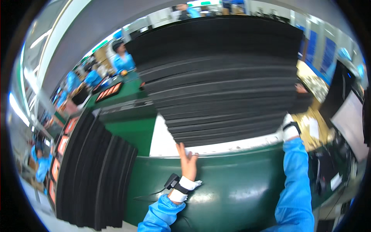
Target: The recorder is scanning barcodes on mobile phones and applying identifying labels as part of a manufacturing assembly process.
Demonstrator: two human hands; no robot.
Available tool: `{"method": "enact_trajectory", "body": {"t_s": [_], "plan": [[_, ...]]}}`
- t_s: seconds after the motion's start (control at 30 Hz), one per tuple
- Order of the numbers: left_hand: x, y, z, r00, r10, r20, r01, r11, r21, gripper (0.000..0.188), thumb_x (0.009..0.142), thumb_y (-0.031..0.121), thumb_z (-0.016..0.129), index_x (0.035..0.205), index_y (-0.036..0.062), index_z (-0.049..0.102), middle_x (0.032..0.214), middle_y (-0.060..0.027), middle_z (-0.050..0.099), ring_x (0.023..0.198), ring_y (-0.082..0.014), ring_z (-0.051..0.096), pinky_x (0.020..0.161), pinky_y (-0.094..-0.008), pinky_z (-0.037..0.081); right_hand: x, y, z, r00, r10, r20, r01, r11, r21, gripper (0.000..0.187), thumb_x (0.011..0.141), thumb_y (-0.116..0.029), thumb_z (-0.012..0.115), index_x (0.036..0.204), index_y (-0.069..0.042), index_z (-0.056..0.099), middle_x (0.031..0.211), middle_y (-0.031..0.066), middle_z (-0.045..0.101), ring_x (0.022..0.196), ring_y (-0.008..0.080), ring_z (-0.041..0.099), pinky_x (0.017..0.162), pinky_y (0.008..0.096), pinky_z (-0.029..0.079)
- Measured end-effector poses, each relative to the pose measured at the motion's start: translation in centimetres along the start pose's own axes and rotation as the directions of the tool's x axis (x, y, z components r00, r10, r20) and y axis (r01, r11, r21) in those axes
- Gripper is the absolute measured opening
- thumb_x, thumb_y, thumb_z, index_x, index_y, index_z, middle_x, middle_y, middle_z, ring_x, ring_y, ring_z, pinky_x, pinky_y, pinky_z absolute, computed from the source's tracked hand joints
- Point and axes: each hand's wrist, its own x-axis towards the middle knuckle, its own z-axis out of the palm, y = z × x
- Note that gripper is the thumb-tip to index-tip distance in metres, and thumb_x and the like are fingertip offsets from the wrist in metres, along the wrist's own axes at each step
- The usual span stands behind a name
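A tall stack of black trays (228, 85) rises before me on a white board (228, 147), which lies on the green work surface (232, 178). My left hand (188, 164) is at the stack's lower left corner, fingers stretched out and apart, the tips at or just short of the bottom edge. A white cuff and black strap wrap that wrist. On the other side, my right hand (287, 119) reaches to the stack's lower right edge. White covering shows around that wrist, but its fingers are blurred and mostly hidden, so their grip cannot be made out.
Another stack of black trays (92, 170) stands at the left, beside orange-filled trays (58, 154). A further orange-filled tray (109, 92) lies farther back. Yellowish packaging (309, 127) and a black bag (322, 170) sit at the right. Several co-workers in blue (123, 62) are beyond.
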Motion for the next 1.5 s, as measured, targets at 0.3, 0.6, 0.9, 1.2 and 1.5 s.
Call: {"method": "enact_trajectory", "body": {"t_s": [0.3, 0.6, 0.9, 1.2, 1.5], "plan": [[0.2, 0.8, 1.6, 0.998, -0.010, -0.069, -0.003, 0.982, -0.186, 0.099, 0.094, -0.004, 0.065, 0.173, 0.0062, 0.007, 0.180, -0.0156, -0.017, 0.167, -0.0325, 0.005, 0.130, -0.0491, 0.032, 4.6, 0.6, -0.8, 0.997, 0.049, 0.066, -0.042, 0.994, -0.103, 0.066, 0.110, -0.051, 0.053, 0.156, -0.004, 0.053, 0.155, 0.0112, 0.060, 0.142, 0.0287, 0.054, 0.120, 0.0390, 0.040], [2.4, 2.5, 3.7, 0.991, -0.011, -0.134, 0.007, 1.000, -0.029, 0.106, 0.094, 0.015, 0.068, 0.167, -0.0095, -0.005, 0.172, -0.0346, -0.026, 0.164, -0.0449, -0.015, 0.134, -0.0468, 0.007, 4.4, -0.9, -1.3, 0.995, 0.050, 0.088, -0.034, 0.983, -0.179, 0.066, 0.112, -0.051, 0.048, 0.158, -0.004, 0.051, 0.157, 0.0113, 0.057, 0.143, 0.0281, 0.053, 0.120, 0.0390, 0.041], [14.3, 0.7, 5.1, 0.990, -0.041, -0.134, 0.046, 0.998, 0.036, 0.090, 0.100, 0.030, 0.057, 0.162, -0.0190, 0.015, 0.173, -0.0397, 0.003, 0.164, -0.0491, 0.004, 0.135, -0.0469, 0.011, -8.4, -2.1, -5.7, 1.000, 0.020, -0.019, -0.024, 0.977, -0.210, 0.065, 0.114, -0.051, 0.042, 0.159, -0.004, 0.049, 0.160, 0.0114, 0.055, 0.143, 0.0274, 0.053, 0.120, 0.0390, 0.041], [26.2, -2.5, 9.4, 0.989, 0.127, 0.076, -0.141, 0.967, 0.210, 0.054, 0.103, 0.026, 0.049, 0.146, -0.0078, 0.051, 0.164, -0.0408, 0.031, 0.157, -0.0534, 0.028, 0.131, -0.0499, 0.027, -23.1, -0.8, -0.6, 0.990, -0.126, -0.071, 0.114, 0.981, -0.155, 0.064, 0.117, -0.051, 0.037, 0.161, -0.005, 0.047, 0.162, 0.0115, 0.052, 0.143, 0.0268, 0.052, 0.120, 0.0390, 0.041], [27.4, -0.3, 7.8, 0.983, -0.045, 0.178, -0.048, 0.873, 0.486, 0.058, 0.111, 0.045, 0.037, 0.132, -0.0034, 0.064, 0.145, -0.0321, 0.061, 0.131, -0.0496, 0.061, 0.111, -0.0560, 0.047, -35.1, 5.3, 6.3, 0.970, -0.231, -0.079, 0.199, 0.935, -0.295, 0.075, 0.116, -0.054, 0.039, 0.170, -0.003, 0.026, 0.171, 0.0116, 0.039, 0.155, 0.0253, 0.039, 0.127, 0.0385, 0.027]]}}
